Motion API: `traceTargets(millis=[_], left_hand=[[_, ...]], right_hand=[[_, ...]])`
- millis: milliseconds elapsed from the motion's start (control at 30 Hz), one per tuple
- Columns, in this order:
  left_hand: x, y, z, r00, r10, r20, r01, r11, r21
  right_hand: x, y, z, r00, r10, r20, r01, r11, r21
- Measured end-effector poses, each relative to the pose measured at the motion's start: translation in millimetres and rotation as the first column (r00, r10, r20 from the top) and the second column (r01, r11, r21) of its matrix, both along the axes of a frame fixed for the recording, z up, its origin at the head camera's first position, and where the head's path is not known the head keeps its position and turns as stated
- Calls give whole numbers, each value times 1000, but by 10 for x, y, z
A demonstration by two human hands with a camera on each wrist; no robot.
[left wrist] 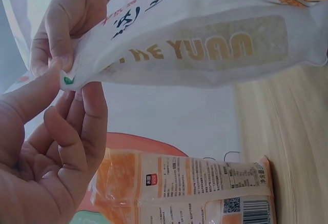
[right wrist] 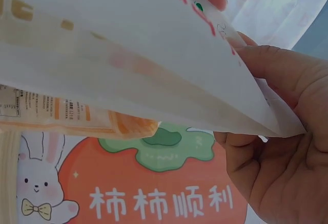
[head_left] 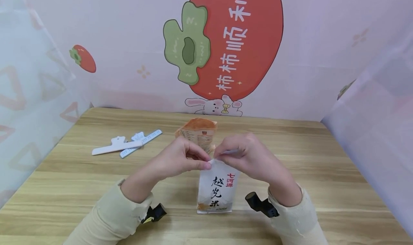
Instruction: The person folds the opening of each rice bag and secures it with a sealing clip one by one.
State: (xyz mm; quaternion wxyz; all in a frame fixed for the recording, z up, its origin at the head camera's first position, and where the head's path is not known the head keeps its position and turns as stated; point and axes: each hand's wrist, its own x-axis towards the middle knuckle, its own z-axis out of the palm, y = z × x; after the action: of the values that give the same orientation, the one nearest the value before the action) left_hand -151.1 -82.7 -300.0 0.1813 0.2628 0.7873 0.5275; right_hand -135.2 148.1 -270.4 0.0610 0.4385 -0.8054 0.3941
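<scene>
A white rice bag (head_left: 219, 191) with black and red lettering stands upright on the wooden table in front of me. At its top left corner, my left hand (head_left: 175, 159) pinches the edge between thumb and fingers. My right hand (head_left: 251, 157) grips the top edge on the other side, close to the left hand. In the left wrist view the bag's side shows a see-through window (left wrist: 230, 44) with gold letters. The right wrist view shows the right thumb (right wrist: 266, 62) on the bag's front, with the fingers curled behind it.
An orange and clear printed food bag (head_left: 201, 133) stands just behind the rice bag. To the left lie a white sealing clip (head_left: 117, 145) and a light blue sealing clip (head_left: 142, 143), the white one overlapping the blue. A printed backdrop (head_left: 129, 83) rises at the table's far edge.
</scene>
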Motion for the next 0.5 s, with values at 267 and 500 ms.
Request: traceTargets(millis=[267, 500], left_hand=[[40, 46, -14, 998, 56, -13, -56, 998, -6], [76, 78, -17, 995, 99, -26, -99, 995, -24]], right_hand=[[-7, 14, 7, 1000, 12, -10, -12, 1000, -4], [-5, 52, 14, 999, 28, 34, -29, 999, 22]])
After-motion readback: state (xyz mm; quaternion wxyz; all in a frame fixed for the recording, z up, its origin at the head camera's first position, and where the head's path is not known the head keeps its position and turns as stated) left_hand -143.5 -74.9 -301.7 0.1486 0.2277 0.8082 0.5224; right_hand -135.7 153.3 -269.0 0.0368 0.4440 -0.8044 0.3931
